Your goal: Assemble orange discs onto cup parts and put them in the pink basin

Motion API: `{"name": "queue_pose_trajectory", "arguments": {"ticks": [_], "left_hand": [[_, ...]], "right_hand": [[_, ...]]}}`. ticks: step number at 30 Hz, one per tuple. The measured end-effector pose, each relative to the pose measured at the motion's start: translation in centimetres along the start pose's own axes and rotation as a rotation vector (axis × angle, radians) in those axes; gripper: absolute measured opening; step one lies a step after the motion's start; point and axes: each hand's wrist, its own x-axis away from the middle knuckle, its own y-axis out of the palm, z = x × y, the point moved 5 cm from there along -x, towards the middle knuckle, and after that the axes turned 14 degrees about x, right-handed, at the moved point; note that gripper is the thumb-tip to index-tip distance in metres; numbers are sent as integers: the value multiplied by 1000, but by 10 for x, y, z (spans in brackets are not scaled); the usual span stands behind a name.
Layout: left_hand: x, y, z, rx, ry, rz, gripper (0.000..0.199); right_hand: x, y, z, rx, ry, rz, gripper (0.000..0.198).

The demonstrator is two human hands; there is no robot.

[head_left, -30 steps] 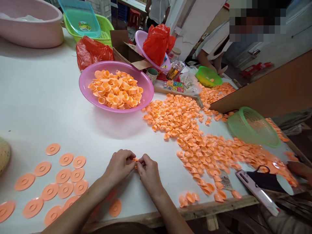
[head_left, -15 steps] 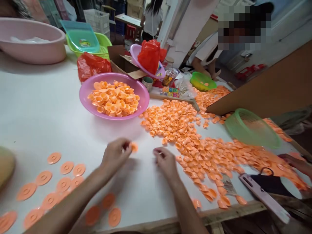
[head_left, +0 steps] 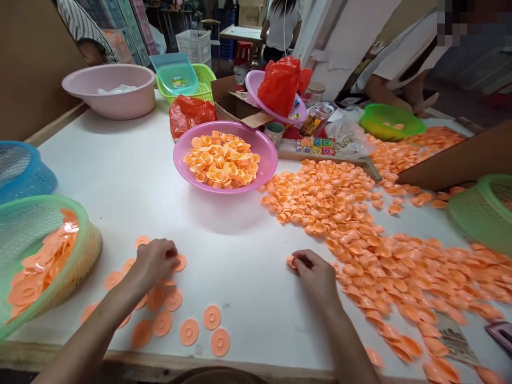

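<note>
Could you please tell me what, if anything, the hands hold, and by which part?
The right hand holds a small orange piece by its right side. The left hand is at a disc; its grip is unclear.

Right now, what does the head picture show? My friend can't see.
A person's left hand is over flat orange discs on a white table, while the right hand pinches a small orange piece. Beyond sits a bright pink bowl of orange cup-shaped pieces; more orange pieces lie heaped at right.
</note>
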Motion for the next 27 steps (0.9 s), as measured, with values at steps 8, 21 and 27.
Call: {"name": "queue_pose_trajectory", "arguments": {"ticks": [8, 21, 27], "left_hand": [[7, 110, 138, 247, 405, -158, 14], [20, 130, 130, 397, 469, -154, 19], [8, 117, 138, 689, 225, -255, 16]], "right_hand": [[55, 48, -36, -322, 133, -319, 16], [63, 53, -59, 71, -181, -171, 15], [60, 53, -59, 129, -197, -203, 14]]}}
